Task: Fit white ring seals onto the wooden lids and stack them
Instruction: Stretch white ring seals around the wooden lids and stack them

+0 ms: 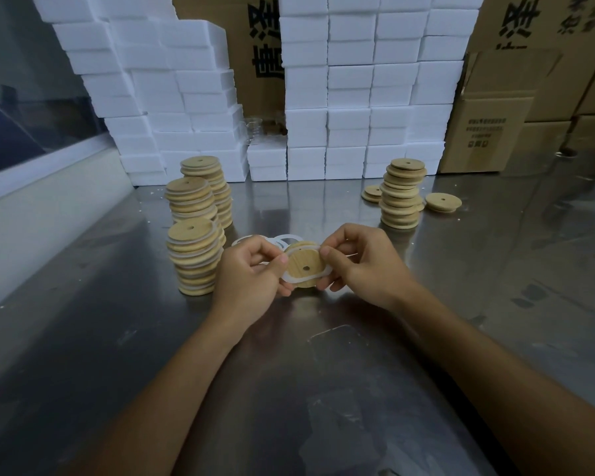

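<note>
Pinching a lid (304, 268) between both hands above the bench (289, 372), with a white seal (291, 279) stretched partway round its rim. Left fingers (282, 261) curled, thumb tip pressed on the seal at the lid's left edge; right fingers (325, 251) curled likewise, thumb tip on the seal at the upper right edge, the other fingertips tucked under the lid. Left hand (251, 276) and right hand (364, 266) close together, almost meeting across the lid, forearms reaching in from the bottom corners. Lid tilted toward the camera, flat face showing, small hole near its centre. Loose seals (272, 240) lying on the bench just behind the hands, partly hidden by them.

To the left, three stacks of sealed lids (193, 255), white bands visible between the wooden discs, the nearest stack just beside the left hand, the other two behind it. To the right and farther back, one stack of bare lids (401, 195), leaning slightly, with a single lid (443, 202) lying flat just right of it and a couple more (372, 193) low at its left.

Behind all this, a wall of white foam boxes (340, 97) piled high, with brown cartons (488, 125) at the right and behind the gap in the middle. Glassware (255, 132) faintly visible in that gap, too blurred to make out.
</note>
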### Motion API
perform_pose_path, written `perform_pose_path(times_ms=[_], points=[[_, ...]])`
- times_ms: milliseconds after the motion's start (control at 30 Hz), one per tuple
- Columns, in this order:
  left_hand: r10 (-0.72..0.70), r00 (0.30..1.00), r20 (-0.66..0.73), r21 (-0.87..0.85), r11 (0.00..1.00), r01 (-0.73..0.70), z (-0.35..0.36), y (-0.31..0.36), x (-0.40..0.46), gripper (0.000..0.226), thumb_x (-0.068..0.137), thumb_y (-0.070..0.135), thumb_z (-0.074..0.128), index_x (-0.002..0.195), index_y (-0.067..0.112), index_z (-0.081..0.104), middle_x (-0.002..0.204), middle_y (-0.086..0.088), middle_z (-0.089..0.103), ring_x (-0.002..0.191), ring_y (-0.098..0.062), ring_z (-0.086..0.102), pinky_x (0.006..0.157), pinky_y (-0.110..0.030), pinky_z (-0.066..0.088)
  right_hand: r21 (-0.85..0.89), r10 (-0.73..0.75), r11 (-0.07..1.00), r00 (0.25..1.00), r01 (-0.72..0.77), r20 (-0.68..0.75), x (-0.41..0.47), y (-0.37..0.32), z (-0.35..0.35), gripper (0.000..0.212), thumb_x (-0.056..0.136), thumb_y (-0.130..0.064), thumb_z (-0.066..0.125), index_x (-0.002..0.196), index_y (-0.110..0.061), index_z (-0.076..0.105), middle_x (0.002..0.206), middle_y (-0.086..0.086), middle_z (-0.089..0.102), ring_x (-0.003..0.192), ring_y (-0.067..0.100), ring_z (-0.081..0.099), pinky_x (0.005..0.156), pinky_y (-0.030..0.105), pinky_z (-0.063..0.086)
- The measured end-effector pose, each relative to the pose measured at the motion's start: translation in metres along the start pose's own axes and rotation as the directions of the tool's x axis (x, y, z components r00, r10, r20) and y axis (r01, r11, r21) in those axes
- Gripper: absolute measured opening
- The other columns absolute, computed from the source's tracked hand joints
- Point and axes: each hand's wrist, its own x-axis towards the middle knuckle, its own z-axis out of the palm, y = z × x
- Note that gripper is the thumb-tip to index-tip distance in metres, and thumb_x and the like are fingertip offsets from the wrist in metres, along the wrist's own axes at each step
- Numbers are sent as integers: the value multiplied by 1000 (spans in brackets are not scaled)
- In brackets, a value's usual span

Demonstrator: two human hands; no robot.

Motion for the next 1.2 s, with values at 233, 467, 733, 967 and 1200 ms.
perform_pose_path(times_ms=[233,467,733,967,1200], points=[[32,999,-3,95,995,-32,-4,-3,2,22,88,-6,63,69,4,57,56,-2,67,46,-20,66,49,-30,57,42,29,999,999,-30,17,-2,3,1,13,95,-10,62,94,2,60,80,13,73,60,28,72,51,30,58],[72,997,25,201,977,-75,-8,-9,2,21,82,-3,65,68,11,58,55,-8,65,50,-32,64,53,-50,58,39,-13,999,999,14,-30,-1,10,6,5,95,-7,61,90,-8,62,75,7,71,56,20,66,53,27,53],[134,976,173,275,945,-179,-4,-9,0,18,83,34,75,89,31,59,75,8,67,69,-11,65,61,-30,51,-200,-207,958,978,205,13,-3,4,8,7,93,-9,62,98,-12,65,83,-5,68,68,15,65,66,31,57],[199,973,117,206,954,-219,0,-2,-4,9,89,25,71,84,17,70,74,0,65,72,-24,62,65,-45,53,-67,-116,991,993,116,-2,-4,1,11,9,97,-15,60,94,-6,60,80,-1,66,59,20,64,58,31,55],[103,993,52,-35,994,-101,6,3,-6,17,88,17,71,84,1,68,71,-14,60,53,-17,50,51,-29,42,139,-32,990,999,29,20,-1,-5,5,9,95,0,57,94,8,59,69,15,65,57,13,64,61,24,54]])
